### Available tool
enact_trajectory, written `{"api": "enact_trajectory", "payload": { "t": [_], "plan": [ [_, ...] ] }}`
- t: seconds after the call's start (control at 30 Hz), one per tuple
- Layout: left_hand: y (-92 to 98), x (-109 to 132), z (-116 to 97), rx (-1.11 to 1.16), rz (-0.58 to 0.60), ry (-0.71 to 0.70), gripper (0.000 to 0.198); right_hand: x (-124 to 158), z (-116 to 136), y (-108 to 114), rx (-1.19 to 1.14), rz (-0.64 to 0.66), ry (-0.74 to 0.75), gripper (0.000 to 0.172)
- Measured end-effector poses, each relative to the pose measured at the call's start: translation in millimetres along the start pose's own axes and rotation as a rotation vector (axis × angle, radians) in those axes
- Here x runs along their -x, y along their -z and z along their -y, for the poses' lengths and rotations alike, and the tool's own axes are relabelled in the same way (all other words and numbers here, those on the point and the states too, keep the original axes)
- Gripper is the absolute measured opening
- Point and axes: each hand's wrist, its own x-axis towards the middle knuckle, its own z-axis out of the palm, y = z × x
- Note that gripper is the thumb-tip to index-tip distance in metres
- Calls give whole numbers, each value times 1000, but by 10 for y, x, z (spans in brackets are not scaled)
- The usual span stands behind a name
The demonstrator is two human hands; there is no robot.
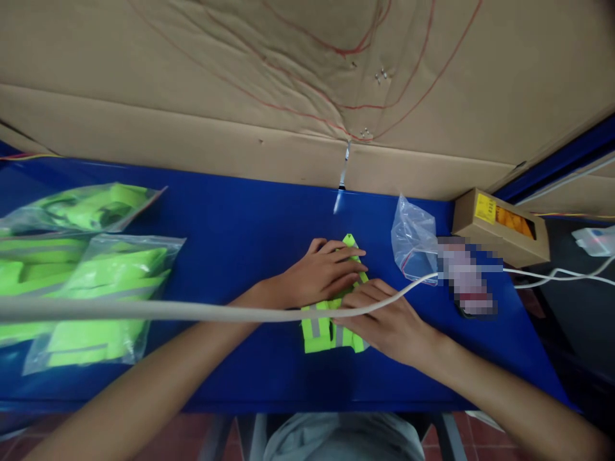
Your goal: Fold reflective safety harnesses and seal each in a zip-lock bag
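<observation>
A folded neon-green vest point(318, 334) with grey reflective strips was found lying on the blue table point(240, 230), slightly right of centre and toward the near edge. The left hand point(321, 272) was laid flat on the far part of the vest, fingers extended and close together, with nothing enclosed in it. The right hand point(390, 320) was laid palm-down on the right side of the garment, fingers stretched toward the left, just beside those of the left hand. No grasp was closed by either hand, and the cloth was pressed rather than held. A white cable point(192, 312) was seen running across the view over both forearms, and a band of the vest was hidden by it. To the left, well apart, clear bags of green vests point(96, 294) were noted lying overlapped. To the right, an empty clear bag point(413, 243) and a cardboard box point(500, 225) were recorded, the box close to the cardboard wall point(288, 77). An obscured item beside the empty bag, possibly a phone, could not be identified. In judgement, the fold would be best kept by even pressure from both palms, the edges being squared and trapped air smoothed outward before any hand is lifted, and the cable being kept off the cloth.
</observation>
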Motion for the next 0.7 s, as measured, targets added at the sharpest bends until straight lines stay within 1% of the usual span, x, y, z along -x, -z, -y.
{"api": "enact_trajectory", "payload": {
  "t": [0.03, 0.07, 0.13, 0.17, 0.2, 0.27, 0.33, 0.37, 0.43, 0.53, 0.57, 0.63, 0.7],
  "plan": [
    [4, -2, 1, 7, -4, -2, 39, 25, 1, -20, 13, -2, 27, 22],
    [10, -4, 2, 19, -7, 0, 39, 55, 8, -35, 21, -3, 36, 29],
    [30, -9, 4, 60, 6, 34, 40, 125, 39, -56, 38, -4, 39, 57],
    [39, -12, 4, 83, 23, 55, 41, 162, 60, -63, 57, 0, 42, 67],
    [44, -13, 4, 100, 41, 71, 42, 195, 83, -71, 80, 13, 45, 71],
    [42, -12, 3, 98, 33, 86, 40, 245, 128, -86, 126, 54, 44, 64],
    [24, -6, 4, 65, -28, 119, 37, 263, 160, -95, 158, 93, 41, 53],
    [13, -2, 6, 53, -57, 149, 38, 261, 169, -92, 160, 99, 38, 50],
    [-7, 9, 12, 50, -75, 200, 42, 233, 171, -63, 119, 91, 20, 50],
    [-21, 25, 20, 55, -62, 208, 36, 134, 133, 43, -55, 96, -79, 52],
    [-23, 29, 23, 55, -62, 203, 34, 87, 109, 86, -137, 123, -124, 50],
    [-24, 31, 33, 60, -59, 196, 33, -21, 41, 161, -286, 201, -200, 39],
    [-19, 24, 56, 83, -52, 191, 31, -128, -46, 204, -354, 270, -236, 31]
  ]
}}
